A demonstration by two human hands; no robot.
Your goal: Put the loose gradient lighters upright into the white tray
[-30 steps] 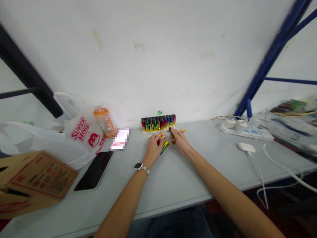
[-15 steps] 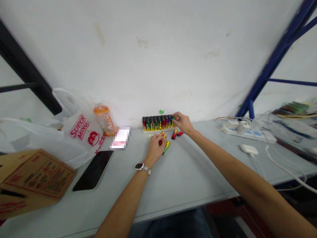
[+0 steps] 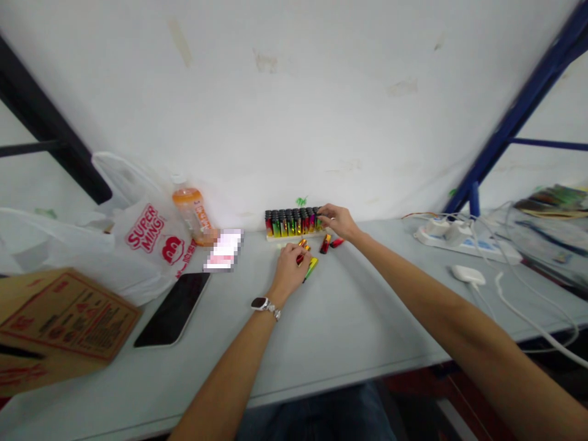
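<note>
Rows of shiny multicoloured lighters with black tops stand upright in a pale tray against the wall. My right hand is at the right end of the rows, its fingers closed on the black top of a lighter there. My left hand, wearing a watch, rests on the table before the tray with curled fingers around a red lighter. Beside those fingers lie a yellow-green lighter and orange ones. A red-and-orange lighter and a red one lie below my right hand.
On the left are a cardboard box, a white plastic bag, an orange drink bottle, a black phone and a blurred-out bright item. A power strip, a white charger and cables lie on the right.
My right hand's fingers have shifted slightly at the right end of the rows, where the coloured lighter body showing between them is now hidden. The left hand stays in place. The view tilts slightly.
</note>
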